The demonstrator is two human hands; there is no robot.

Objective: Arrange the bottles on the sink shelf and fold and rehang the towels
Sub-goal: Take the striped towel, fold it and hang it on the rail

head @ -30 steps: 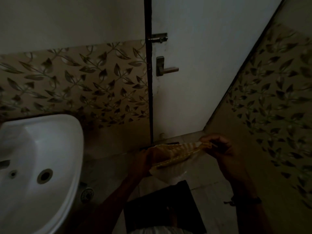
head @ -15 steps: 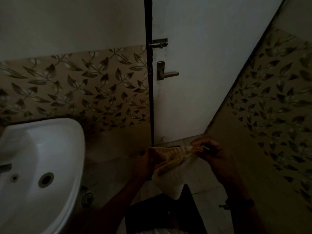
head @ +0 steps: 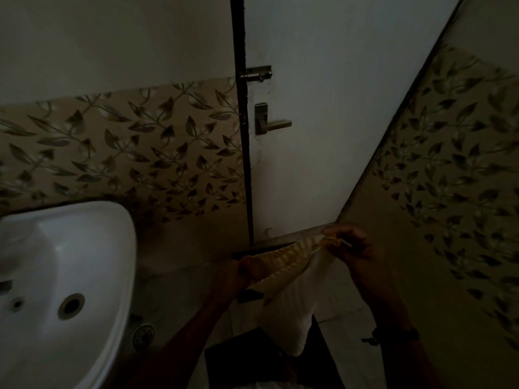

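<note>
Both hands, left hand (head: 238, 273) and right hand (head: 351, 248), pinch the limp, light towel (head: 292, 279) by its striped top edge, likely best held at corners.

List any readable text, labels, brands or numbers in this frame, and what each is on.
None can be read; the frame is dim.
towel, held by left hand and right hand: yellow stripes only, no print.
sink, door handle, bolt latch: no markings visible.
wall tiles: leaf pattern only.
wristband: too dark to tell.
</note>
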